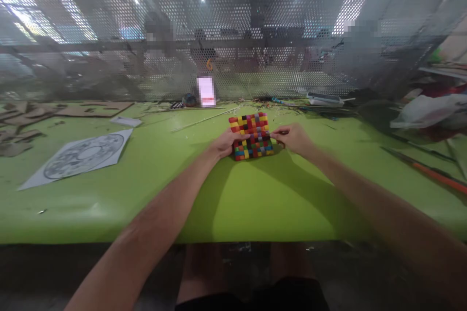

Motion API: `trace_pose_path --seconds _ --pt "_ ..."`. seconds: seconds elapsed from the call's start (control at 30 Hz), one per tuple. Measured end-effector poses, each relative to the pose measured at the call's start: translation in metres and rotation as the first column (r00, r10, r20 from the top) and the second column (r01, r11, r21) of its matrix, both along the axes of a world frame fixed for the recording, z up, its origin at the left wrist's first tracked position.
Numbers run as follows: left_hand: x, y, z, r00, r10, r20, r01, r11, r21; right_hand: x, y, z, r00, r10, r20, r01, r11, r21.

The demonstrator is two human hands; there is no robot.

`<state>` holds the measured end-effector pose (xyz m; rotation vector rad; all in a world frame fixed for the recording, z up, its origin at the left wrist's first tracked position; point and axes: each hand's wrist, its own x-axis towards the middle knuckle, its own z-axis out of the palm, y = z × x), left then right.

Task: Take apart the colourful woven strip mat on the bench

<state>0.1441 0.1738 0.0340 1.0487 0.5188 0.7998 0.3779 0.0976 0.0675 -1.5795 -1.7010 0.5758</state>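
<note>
A small woven square of many-coloured strips (255,146) is held up in front of me, a little above the green table. My left hand (223,143) grips its left side, with the thumb lying across the front. At the right edge of the weave, my right hand (292,138) has thumb and finger pinched together, touching or very near the edge. Whether a strip end is between those fingertips is too small to tell. The fingers of my left hand behind the weave are hidden.
Cut cardboard pieces (95,109) lie at the back left, near a paper with a round printed pattern (87,155). A lit screen (206,91) leans against the perforated metal panel (233,65). A white tray (324,99) stands back right; orange-handled scissors (438,175) lie at the right.
</note>
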Motion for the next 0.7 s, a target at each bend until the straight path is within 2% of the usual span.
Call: trace_pose_path --seconds 0.17,0.37,0.57,0.7 --pt "-0.0023 -0.0001 -0.0007 0.999 -0.028 -0.021 0.028 0.999 0.025 0.0057 -0.0017 0.0041 0.992 0.124 -0.009 -0.124 0.991 -0.057" --pt "-0.0013 -0.0014 -0.0001 0.999 -0.036 -0.036 0.038 0.999 0.035 0.008 -0.0019 0.0074 0.988 0.142 0.053 -0.137 0.987 -0.085" --pt "0.0012 -0.0024 -0.0008 0.998 -0.047 -0.051 0.05 0.997 0.064 0.0062 0.0007 0.0094 0.961 0.153 0.231 -0.151 0.988 -0.03" --pt "0.0013 -0.0046 0.0016 0.997 -0.044 -0.068 0.049 0.996 0.076 0.0051 0.0005 0.0093 0.941 0.181 0.286 -0.186 0.982 -0.009"
